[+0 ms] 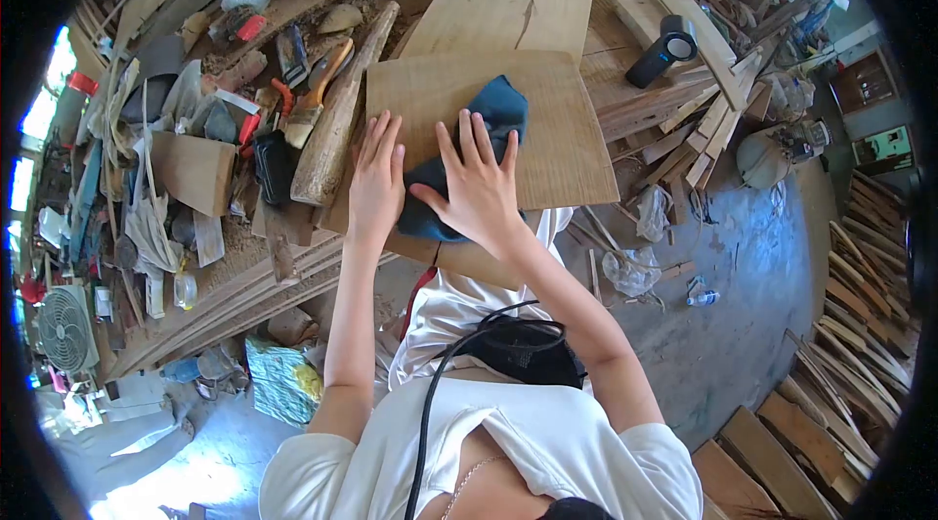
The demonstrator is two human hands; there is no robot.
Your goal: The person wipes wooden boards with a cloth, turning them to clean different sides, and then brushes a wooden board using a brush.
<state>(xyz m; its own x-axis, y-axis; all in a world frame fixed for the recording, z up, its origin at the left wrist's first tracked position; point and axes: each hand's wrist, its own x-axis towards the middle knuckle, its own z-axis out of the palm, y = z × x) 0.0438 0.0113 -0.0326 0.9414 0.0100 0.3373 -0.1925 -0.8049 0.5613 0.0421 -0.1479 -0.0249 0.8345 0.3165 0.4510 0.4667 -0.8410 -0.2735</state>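
A flat wooden board (562,144) lies in front of me, over another board (489,7) with a dark crack. A dark blue cloth (500,102) is bunched on the nearer board. My right hand (479,173) lies spread on top of the cloth, pressing it against the wood. My left hand (377,168) rests flat at the board's left edge, just beside the cloth, with its fingers stretched out and nothing held.
A rough wooden piece (337,119), a brush (305,119) and scattered tools lie left. A black cylindrical device (664,51) stands right among wood strips. A fan (68,329) is far left; planks (811,442) are stacked lower right. A plastic bottle (702,298) lies on the floor.
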